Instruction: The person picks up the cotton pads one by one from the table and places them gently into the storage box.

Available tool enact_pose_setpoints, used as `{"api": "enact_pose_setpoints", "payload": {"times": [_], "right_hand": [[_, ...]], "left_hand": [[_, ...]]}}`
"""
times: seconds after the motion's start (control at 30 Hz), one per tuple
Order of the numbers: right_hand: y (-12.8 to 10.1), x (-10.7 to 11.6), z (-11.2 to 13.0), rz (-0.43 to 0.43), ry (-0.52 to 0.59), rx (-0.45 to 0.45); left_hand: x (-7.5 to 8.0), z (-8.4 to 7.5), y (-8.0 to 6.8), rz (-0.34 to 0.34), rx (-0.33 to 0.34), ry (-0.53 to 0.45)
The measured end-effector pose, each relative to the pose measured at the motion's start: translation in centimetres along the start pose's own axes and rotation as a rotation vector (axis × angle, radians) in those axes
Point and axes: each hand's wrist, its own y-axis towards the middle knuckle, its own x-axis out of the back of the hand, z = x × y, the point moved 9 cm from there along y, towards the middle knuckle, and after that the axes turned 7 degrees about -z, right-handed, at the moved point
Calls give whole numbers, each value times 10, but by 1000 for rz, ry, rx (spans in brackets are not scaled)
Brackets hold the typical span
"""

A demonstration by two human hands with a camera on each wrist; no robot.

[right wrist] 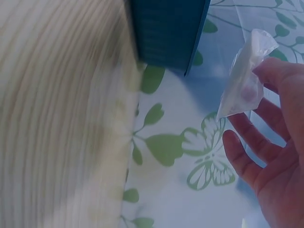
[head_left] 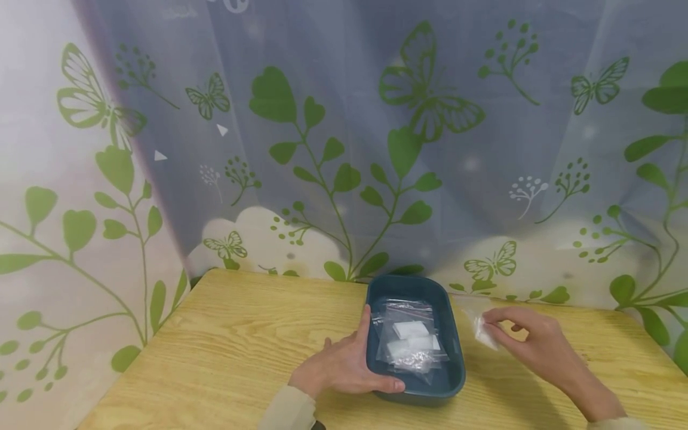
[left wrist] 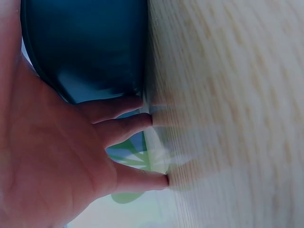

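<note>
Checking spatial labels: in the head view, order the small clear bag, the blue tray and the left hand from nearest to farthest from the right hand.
1. small clear bag, pinched by the right hand.
2. blue tray, just left of it.
3. left hand, on the tray's far side.

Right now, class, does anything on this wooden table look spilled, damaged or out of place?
Nothing stands out. The dark teal plastic tub sits upright with clear plastic bags inside; the left hand rests against it, and the right hand pinches one small clear bag.
</note>
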Motion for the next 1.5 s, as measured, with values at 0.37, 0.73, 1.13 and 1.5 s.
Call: {"api": "enact_pose_setpoints", "payload": {"times": [0.37, 0.73, 1.13, 1.5], "right_hand": [[16, -18, 19, 18, 16, 46], [26, -37, 32, 33, 77, 61], [27, -59, 42, 36, 131, 90], [26, -82, 54, 44, 124, 149]], "left_hand": [[-1, 1, 0, 18, 3, -5], [-1, 0, 1, 2, -7, 1], [-1, 0, 1, 5, -5, -10], [-2, 1, 2, 22, -10, -22]]}}
